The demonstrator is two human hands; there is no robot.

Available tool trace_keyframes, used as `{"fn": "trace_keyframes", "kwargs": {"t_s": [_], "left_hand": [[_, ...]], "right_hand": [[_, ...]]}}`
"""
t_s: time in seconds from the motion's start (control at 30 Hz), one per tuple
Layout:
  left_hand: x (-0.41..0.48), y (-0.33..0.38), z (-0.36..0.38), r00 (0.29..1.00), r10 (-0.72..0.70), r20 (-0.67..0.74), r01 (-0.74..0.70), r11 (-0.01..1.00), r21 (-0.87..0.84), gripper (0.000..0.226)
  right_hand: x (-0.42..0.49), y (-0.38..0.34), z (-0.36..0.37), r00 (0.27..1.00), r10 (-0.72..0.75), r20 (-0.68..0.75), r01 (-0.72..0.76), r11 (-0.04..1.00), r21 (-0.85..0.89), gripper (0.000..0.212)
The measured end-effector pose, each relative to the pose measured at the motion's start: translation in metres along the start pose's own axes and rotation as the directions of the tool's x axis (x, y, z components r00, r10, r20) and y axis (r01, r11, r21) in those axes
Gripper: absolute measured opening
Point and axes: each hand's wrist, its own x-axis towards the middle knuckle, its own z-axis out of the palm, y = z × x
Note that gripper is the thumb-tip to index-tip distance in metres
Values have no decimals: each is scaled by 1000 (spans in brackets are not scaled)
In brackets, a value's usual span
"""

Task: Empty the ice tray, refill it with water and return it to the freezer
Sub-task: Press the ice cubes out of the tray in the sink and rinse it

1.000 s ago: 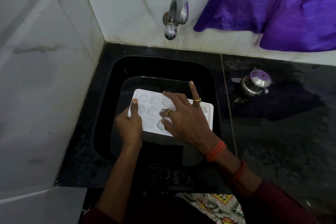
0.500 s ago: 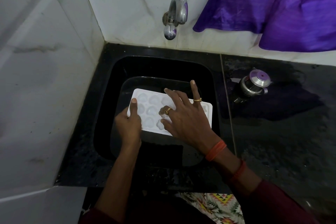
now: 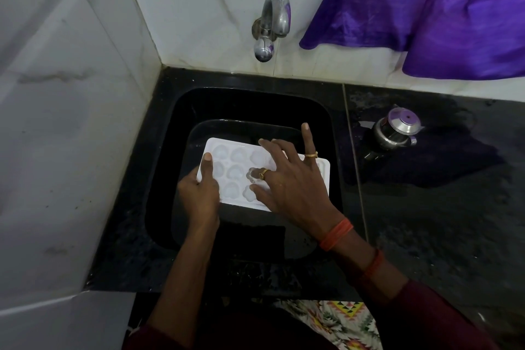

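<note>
Gripping the white ice tray [image 3: 227,170] at its 9 o'clock end, the left hand [image 3: 200,196] holds it inside the black sink [image 3: 159,179]. The right hand [image 3: 289,182] lies spread over the tray's cups (fingers loose, clasping nothing). The tap [image 3: 270,25] sits at 12 o'clock.

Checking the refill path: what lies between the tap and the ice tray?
In the head view, only bare wall tile, the black counter edge and the empty back of the sink lie between the tap and the ice tray.
</note>
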Motion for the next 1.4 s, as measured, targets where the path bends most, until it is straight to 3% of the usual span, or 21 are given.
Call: {"fn": "trace_keyframes", "kwargs": {"t_s": [0.2, 0.57, 0.63, 0.83, 1.17, 1.4], "left_hand": [[1, 0, 1, 1000, 1, -4, -1, 1000, -14, 41], [2, -3, 1, 1000, -12, -4, 12, 1000, 18, 45], [1, -3, 1, 1000, -10, -3, 10, 1000, 17, 45], [-1, -2, 0, 1000, 18, -6, -17, 1000, 26, 47], [-6, -2, 0, 1000, 15, 1, -15, 1000, 17, 45], [-6, -7, -1, 1000, 7, 7, -8, 1000, 16, 48]], "right_hand": [[2, -1, 0, 998, 41, -41, -40, 999, 16, 31], [3, -2, -3, 996, 31, -86, -20, 992, 124, 19], [3, 0, -4, 996, 62, -69, -53, 991, 124, 18], [3, 4, -6, 988, 143, 62, -148, 985, 94, 54], [1, 5, -4, 977, 87, 193, -106, 990, 89, 55], [0, 4, -5, 978, 79, 195, -98, 991, 91, 62]]}}
